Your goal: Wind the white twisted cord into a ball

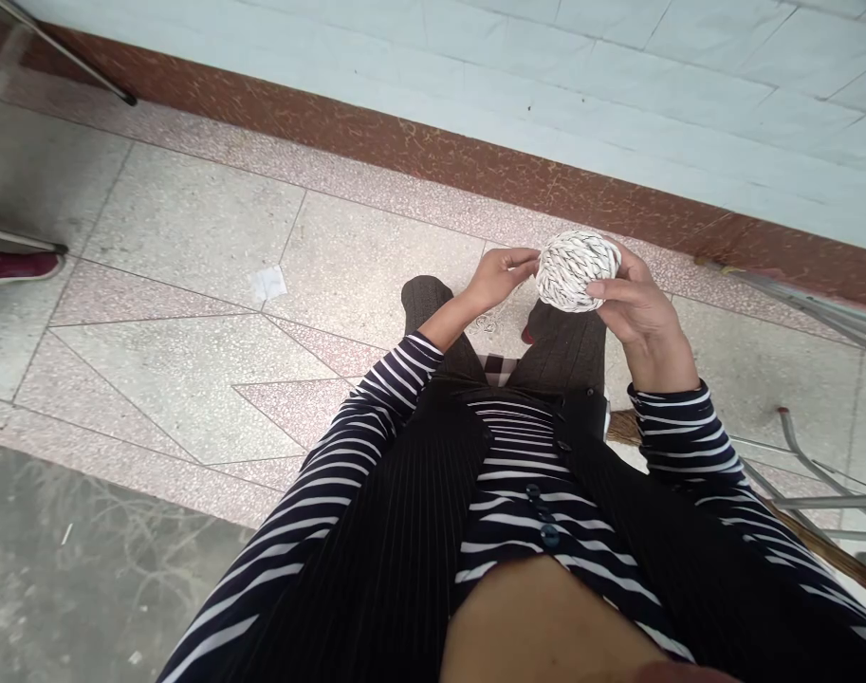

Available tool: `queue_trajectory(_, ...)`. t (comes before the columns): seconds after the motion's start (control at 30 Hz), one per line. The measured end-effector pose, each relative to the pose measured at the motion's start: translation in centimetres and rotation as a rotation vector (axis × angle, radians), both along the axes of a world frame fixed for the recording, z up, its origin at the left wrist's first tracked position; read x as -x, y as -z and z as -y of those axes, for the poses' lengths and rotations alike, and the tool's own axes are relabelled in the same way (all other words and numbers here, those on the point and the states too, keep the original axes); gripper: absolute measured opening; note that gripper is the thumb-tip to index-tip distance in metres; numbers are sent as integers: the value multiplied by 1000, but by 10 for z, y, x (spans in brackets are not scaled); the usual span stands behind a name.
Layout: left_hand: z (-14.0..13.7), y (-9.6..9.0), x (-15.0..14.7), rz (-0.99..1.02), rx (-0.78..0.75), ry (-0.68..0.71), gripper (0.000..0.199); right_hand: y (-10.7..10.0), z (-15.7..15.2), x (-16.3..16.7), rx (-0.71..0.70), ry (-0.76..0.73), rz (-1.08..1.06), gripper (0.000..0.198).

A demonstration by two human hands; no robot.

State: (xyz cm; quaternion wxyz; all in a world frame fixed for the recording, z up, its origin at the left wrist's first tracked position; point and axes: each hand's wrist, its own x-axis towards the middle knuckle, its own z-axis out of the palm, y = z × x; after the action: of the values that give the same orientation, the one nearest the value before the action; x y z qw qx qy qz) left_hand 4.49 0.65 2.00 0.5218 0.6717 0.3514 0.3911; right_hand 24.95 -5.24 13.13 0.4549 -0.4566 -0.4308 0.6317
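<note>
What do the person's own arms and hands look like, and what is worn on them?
The left sleeve and right sleeve are dark navy with white stripes, stopping short of the hands. The left hand and right hand are bare and ungloved.

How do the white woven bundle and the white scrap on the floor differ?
Shape: the woven bundle is rounded and bulky; the scrap looks flat.
Surface: the bundle shows plaited strands with dark flecks; the scrap shows no plaiting.
Position: the bundle is held up in the right hand, with the left hand at its edge; the scrap lies on the floor, away from both hands.
Shared: both are mostly white.
</note>
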Motion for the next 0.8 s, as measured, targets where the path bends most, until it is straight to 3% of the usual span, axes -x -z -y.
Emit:
queue_trajectory(0.2,-8,-18,24,-261,-164,-105,34,3,2,-4,46,-25,-13,68)
queue_trajectory(0.37,-8,-29,30,-423,-157,-141,33,5,3,-9,21,-69,3,74)
queue_trajectory(0.6,-17,-18,26,-410,-138,-129,28,3,5,-14,25,-55,-3,80)
queue_trajectory(0.8,-35,-5,20,-327,-79,-151,25,-12,1,-12,-104,-60,11,79)
